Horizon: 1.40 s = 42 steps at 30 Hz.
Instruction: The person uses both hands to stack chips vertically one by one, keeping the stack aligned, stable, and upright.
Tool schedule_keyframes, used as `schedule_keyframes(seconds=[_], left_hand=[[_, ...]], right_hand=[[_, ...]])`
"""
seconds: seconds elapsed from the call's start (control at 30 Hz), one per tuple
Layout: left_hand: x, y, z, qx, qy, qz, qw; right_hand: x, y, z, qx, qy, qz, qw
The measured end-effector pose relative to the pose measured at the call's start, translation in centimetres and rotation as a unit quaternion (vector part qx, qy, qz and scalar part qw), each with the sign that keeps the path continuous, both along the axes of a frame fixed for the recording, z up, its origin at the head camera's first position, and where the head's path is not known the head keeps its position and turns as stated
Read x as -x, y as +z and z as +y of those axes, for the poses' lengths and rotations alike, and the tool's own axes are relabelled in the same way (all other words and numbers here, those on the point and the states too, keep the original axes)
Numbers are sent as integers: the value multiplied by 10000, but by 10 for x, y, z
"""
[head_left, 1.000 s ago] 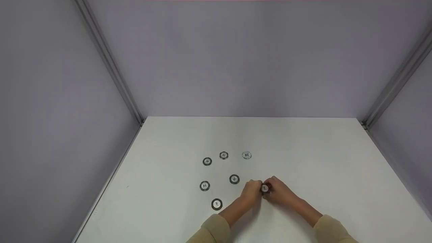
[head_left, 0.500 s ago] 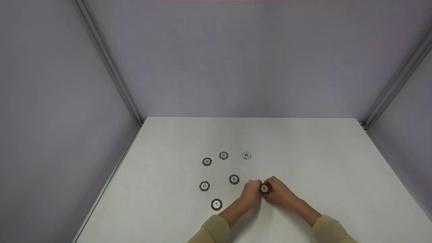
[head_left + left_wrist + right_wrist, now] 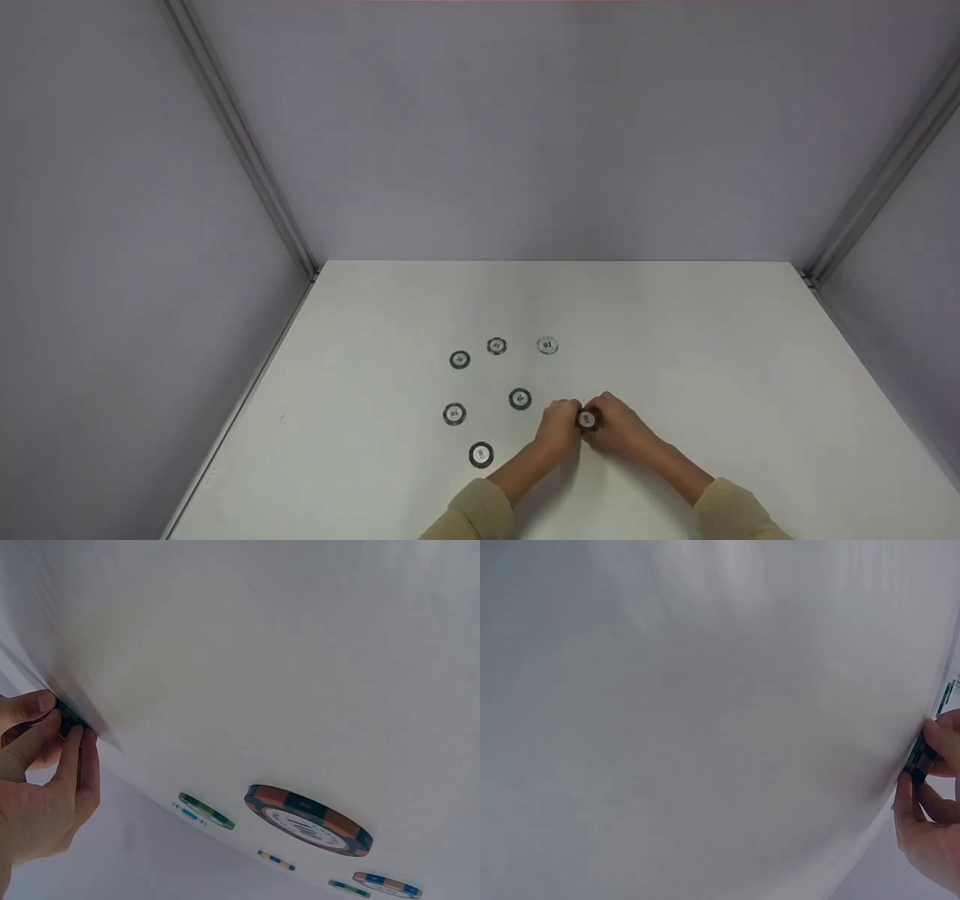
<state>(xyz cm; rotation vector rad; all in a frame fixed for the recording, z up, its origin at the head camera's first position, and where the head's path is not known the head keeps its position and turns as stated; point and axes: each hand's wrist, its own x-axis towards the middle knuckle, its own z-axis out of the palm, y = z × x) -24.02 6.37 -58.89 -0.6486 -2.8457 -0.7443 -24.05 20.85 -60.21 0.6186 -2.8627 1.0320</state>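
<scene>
Between my two hands, right of the table's middle, is a small stack of poker chips, its white-centred top showing in the head view. My left hand pinches the stack from the left with its fingertips. From the right, my right hand holds it between thumb and fingers. In the left wrist view the dark green edge of the stack shows between the fingertips of both hands. Layered chip edges show in the right wrist view, close over the tabletop. The fingers cover much of the stack's sides.
Several single chips lie flat to the left and beyond the hands: a dark chip nearest, another chip beside the left forearm, and a pale chip farther back. The white table is enclosed by grey panels at back and sides.
Nearly nothing differs. Both hands stay around the chip stack in the same place, and the loose chips lie where they were.
</scene>
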Motion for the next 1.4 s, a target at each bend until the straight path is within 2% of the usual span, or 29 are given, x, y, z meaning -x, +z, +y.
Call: schedule_keyframes(seconds=[0.2, 0.37, 0.67, 0.87, 1.03, 1.17, 1.4], left_hand=[[-1, 1, 1, -33, 58, -183, 9998], [-2, 1, 1, -58, 17, -82, 9999], [0, 3, 2, 53, 98, -243, 9996], [-1, 5, 2, 13, 111, -316, 9994], [0, 6, 1, -74, 120, -616, 9980], [1, 8, -2, -253, 212, -1018, 9943], [1, 14, -20, -392, 115, -1406, 9892]], right_hand=[[-1, -1, -2, -144, -85, 92, 9998], [-1, -1, -3, -249, -91, 241, 9994], [-1, 0, 0, 3, -146, -110, 9998], [0, -1, 1, 75, -109, -139, 9998], [1, -1, 1, 20, -85, -103, 9999], [0, 0, 1, 30, -76, -156, 9998], [-1, 2, -1, 48, -287, -538, 9981]])
